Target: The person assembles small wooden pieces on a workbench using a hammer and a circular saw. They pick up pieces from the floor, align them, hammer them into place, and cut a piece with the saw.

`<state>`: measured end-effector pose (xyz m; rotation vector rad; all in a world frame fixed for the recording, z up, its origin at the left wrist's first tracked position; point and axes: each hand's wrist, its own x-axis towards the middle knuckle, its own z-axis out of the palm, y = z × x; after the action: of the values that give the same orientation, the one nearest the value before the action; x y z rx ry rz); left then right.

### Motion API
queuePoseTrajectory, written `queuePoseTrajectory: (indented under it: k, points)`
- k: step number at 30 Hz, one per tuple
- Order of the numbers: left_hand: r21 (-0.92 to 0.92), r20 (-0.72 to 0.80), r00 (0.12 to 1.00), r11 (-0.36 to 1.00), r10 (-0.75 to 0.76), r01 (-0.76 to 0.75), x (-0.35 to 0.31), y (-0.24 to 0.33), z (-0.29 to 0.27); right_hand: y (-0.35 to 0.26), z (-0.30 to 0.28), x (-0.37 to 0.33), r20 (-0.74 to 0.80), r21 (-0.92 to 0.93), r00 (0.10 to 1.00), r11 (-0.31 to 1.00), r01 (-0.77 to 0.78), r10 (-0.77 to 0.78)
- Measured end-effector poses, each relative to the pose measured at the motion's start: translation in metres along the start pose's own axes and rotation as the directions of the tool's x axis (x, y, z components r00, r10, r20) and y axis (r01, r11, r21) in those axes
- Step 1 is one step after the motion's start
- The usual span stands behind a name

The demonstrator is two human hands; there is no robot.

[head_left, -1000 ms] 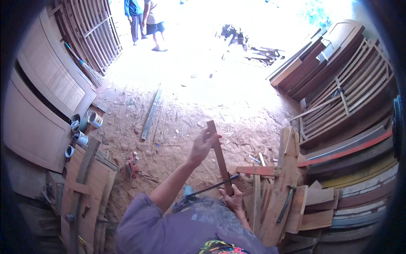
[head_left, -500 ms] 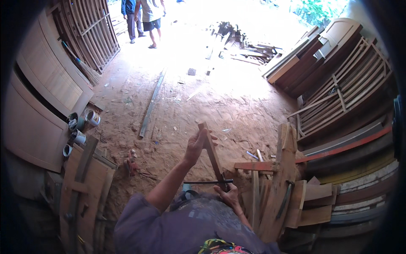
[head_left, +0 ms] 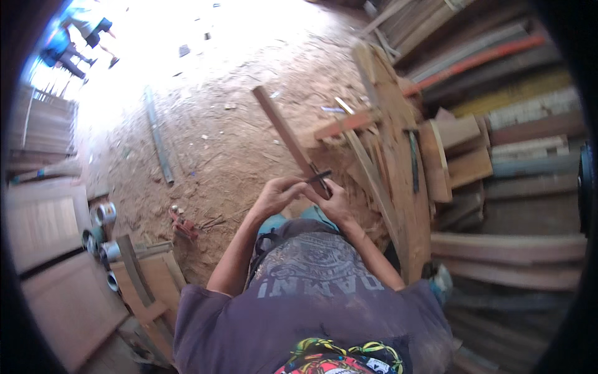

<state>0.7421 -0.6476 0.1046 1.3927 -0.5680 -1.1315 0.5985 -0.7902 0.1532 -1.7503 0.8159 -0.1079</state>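
Around us, earthy floor (head_left: pixel 218 162) spreads between left panels (head_left: pixel 70 305) and right planks (head_left: pixel 507 248); centrally, our right hand (head_left: pixel 331 203) pinches the wooden bar (head_left: pixel 284 134), our left hand (head_left: pixel 277 196) curled close by, its grip unclear.

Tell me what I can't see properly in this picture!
In the head view:
Near end of the wooden strip: hidden by the right hand.
Full shape of the dark tool: small and blurred.
Details of the bright ground: washed out by glare.
Two people: blurred, far off.
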Motion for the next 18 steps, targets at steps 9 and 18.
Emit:
queuePoseTrajectory:
  k: [9,18]
  points:
    - [0.121,0.126,0.985,0.987,-0.121,0.106,-0.027,0.008,-0.004,0.074,0.013,-0.026,-0.002,0.166,0.998,0.984,0.057,-0.058]
    - [0.269,0.204,0.942,0.941,-0.265,0.207,-0.074,-0.02,0.009,0.094,-0.014,-0.126,-0.185,0.32,0.972,0.944,-0.081,0.146]
